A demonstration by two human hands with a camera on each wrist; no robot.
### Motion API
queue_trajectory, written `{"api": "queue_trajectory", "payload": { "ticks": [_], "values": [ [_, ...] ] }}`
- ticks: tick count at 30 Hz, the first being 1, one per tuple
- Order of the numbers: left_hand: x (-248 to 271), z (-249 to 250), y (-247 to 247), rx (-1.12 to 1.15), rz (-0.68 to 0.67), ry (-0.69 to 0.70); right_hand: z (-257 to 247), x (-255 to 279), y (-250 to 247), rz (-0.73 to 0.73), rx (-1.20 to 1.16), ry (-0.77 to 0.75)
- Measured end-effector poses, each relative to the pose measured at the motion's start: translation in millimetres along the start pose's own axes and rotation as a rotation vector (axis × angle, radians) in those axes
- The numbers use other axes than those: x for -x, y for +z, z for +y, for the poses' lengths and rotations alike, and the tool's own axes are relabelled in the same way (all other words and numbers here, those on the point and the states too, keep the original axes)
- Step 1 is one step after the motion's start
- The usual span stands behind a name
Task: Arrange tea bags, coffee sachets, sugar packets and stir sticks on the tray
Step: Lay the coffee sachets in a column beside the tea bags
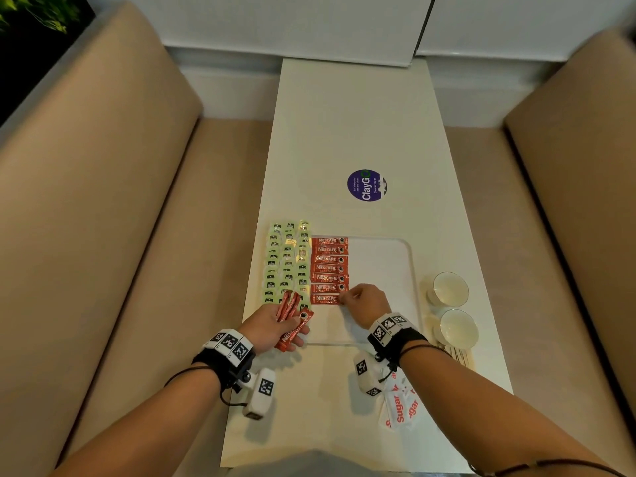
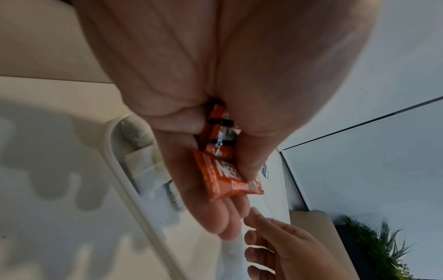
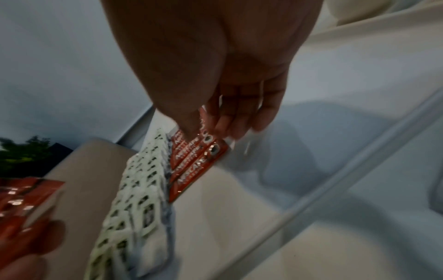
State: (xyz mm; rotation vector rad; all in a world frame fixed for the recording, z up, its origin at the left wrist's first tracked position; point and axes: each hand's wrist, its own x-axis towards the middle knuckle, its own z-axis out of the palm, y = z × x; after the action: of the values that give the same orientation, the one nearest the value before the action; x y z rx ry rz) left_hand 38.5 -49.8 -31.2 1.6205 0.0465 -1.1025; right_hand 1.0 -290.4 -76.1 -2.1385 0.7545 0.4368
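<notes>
A white tray (image 1: 385,270) lies on the table, its rim (image 2: 124,181) near my left hand. Green-and-white tea bags (image 1: 287,263) (image 3: 134,199) fill its left side in columns. Beside them runs a column of red coffee sachets (image 1: 329,270) (image 3: 191,164). My right hand (image 1: 347,299) (image 3: 215,128) pinches the right end of the nearest sachet (image 1: 325,299) in that column. My left hand (image 1: 278,327) (image 2: 230,170) hovers at the tray's front left corner and grips a bundle of red coffee sachets (image 1: 292,325) (image 2: 223,174). Sugar packets (image 1: 401,404) lie on the table below my right wrist. Wooden stir sticks (image 1: 461,356) lie right of the tray.
Two white cups (image 1: 449,289) (image 1: 457,328) stand right of the tray, just beyond the stir sticks. A round purple sticker (image 1: 366,185) marks the table beyond the tray. Beige benches (image 1: 103,201) flank the narrow table on both sides. The tray's right half is bare.
</notes>
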Motion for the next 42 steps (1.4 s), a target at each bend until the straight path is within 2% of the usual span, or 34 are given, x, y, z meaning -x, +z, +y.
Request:
{"api": "queue_trajectory", "payload": {
  "ticks": [5,10,17,24,31,38,42],
  "values": [
    [-6,0,4,-0.085,0.011,0.006,-20,24,-3,-0.263,-0.094,-0.290],
    [-9,4,11,-0.110,0.029,0.029,-24,33,-2,-0.351,-0.128,-0.370],
    [-12,-1,2,-0.055,0.107,0.038,-11,26,-7,-0.185,-0.225,-0.254],
    [-14,-1,0,-0.089,0.169,0.073,-3,31,-17,-0.232,-0.241,-0.260],
    [-15,-1,5,-0.026,0.186,0.041,14,28,-23,-0.127,-0.310,-0.187],
    [-13,-6,2,-0.017,0.204,0.010,40,22,-16,-0.078,-0.240,-0.069],
    [-10,-8,0,-0.101,0.217,0.019,42,20,-9,-0.073,-0.175,-0.024]
  ]
}}
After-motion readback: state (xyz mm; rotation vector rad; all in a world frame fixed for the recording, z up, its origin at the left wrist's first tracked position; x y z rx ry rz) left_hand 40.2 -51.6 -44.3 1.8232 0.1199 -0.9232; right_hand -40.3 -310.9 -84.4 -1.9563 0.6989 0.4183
